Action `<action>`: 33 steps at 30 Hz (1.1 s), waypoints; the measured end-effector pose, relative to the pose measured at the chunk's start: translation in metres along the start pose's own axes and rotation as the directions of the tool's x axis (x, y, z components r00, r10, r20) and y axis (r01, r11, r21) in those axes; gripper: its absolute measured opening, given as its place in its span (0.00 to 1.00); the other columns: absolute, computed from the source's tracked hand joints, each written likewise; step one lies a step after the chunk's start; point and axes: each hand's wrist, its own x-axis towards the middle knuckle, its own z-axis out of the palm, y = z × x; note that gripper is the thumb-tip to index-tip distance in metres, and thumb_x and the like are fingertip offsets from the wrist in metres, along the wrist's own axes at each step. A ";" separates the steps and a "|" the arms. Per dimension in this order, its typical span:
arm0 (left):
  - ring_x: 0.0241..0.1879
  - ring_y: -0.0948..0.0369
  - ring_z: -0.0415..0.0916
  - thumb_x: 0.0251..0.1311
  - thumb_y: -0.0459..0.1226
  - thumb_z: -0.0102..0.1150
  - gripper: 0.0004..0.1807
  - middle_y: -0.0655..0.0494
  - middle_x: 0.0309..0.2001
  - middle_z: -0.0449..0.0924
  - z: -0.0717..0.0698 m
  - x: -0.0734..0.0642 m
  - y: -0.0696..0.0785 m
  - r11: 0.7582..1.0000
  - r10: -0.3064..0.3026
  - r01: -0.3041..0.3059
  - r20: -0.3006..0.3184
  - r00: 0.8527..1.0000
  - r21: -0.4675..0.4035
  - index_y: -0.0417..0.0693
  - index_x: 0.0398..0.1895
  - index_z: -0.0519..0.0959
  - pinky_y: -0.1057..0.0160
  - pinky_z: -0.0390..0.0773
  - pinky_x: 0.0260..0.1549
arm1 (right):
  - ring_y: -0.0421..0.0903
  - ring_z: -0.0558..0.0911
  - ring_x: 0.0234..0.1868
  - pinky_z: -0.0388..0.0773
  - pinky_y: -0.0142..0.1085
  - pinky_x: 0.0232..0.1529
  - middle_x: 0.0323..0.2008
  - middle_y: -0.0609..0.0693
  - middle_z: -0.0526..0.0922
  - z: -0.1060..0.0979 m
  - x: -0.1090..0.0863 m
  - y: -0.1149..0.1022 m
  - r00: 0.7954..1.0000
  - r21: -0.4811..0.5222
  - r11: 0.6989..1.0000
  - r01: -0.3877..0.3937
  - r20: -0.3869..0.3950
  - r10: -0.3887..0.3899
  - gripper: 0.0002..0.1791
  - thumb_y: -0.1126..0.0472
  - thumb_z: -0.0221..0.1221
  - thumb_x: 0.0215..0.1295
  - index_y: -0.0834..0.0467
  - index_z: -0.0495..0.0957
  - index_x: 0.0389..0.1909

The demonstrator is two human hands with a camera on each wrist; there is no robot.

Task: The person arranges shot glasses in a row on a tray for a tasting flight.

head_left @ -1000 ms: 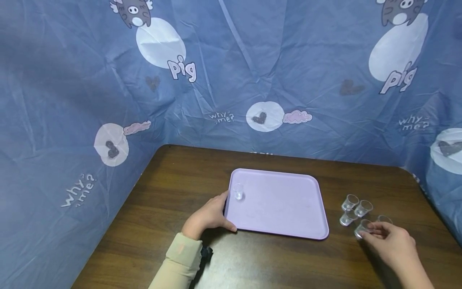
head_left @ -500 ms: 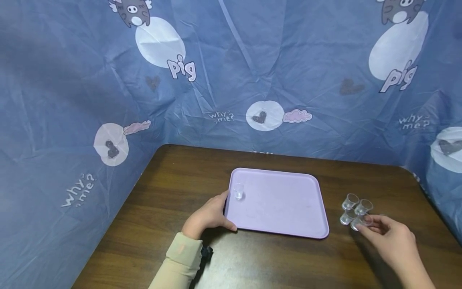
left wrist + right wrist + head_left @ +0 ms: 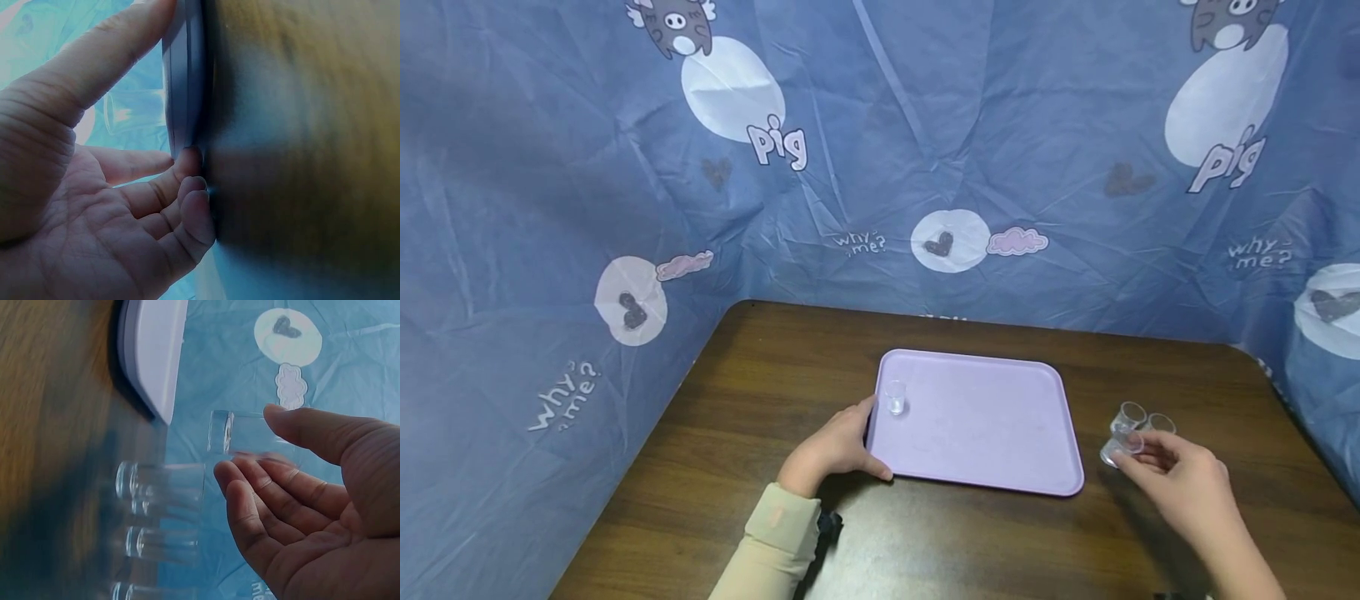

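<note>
My right hand (image 3: 1183, 483) pinches a small clear shot glass (image 3: 250, 432) between thumb and fingers. In the right wrist view the glass is raised off the table, higher than the other shot glasses (image 3: 165, 481) standing below it. In the head view it overlaps that group, just right of the lilac tray (image 3: 985, 433). My left hand (image 3: 835, 450) holds the tray's near left corner, thumb along the front edge and fingers at the left side. One more shot glass (image 3: 896, 398) stands upright on the tray near its left edge.
The tray lies on a dark brown wooden table (image 3: 760, 375). A blue printed cloth (image 3: 820, 208) hangs behind and to the left of the table. Behind the held glass stands another shot glass (image 3: 1129, 414), close to the right hand's fingers.
My right hand has moved left and lifted a shot glass, carrying it from the right of the group to in front of it. The left hand and tray stay in place.
</note>
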 end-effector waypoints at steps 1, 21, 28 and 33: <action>0.62 0.41 0.70 0.33 0.42 0.89 0.66 0.33 0.64 0.71 0.000 0.000 0.000 1.000 0.000 0.000 0.001 1.000 0.000 0.30 0.75 0.58 0.46 0.68 0.62 | 0.31 0.81 0.29 0.75 0.23 0.27 0.34 0.56 0.88 0.001 0.001 -0.001 1.000 0.003 1.000 0.008 0.004 -0.008 0.21 0.57 0.77 0.55 0.67 0.85 0.43; 0.64 0.41 0.68 0.33 0.43 0.89 0.67 0.33 0.66 0.69 0.001 -0.001 -0.002 1.000 0.000 0.000 0.005 1.000 0.004 0.29 0.75 0.56 0.46 0.67 0.63 | 0.44 0.83 0.30 0.80 0.30 0.30 0.31 0.51 0.86 0.047 0.025 -0.037 0.986 0.092 0.991 0.096 0.129 -0.107 0.16 0.65 0.76 0.54 0.67 0.85 0.41; 0.64 0.41 0.68 0.33 0.42 0.89 0.66 0.32 0.66 0.69 0.000 0.000 -0.001 1.000 0.005 -0.005 0.002 1.000 0.000 0.29 0.75 0.57 0.47 0.66 0.63 | 0.44 0.85 0.32 0.81 0.32 0.32 0.32 0.51 0.87 0.061 0.038 -0.055 0.976 0.133 0.987 0.093 0.181 -0.117 0.15 0.63 0.75 0.56 0.66 0.85 0.41; 0.62 0.40 0.69 0.32 0.42 0.89 0.66 0.32 0.64 0.71 0.000 -0.001 -0.001 1.000 0.019 -0.019 0.000 1.000 0.009 0.28 0.74 0.58 0.46 0.68 0.62 | 0.45 0.85 0.33 0.82 0.36 0.34 0.33 0.51 0.87 0.074 0.044 -0.068 0.969 0.148 0.983 0.104 0.207 -0.134 0.16 0.62 0.76 0.55 0.66 0.86 0.41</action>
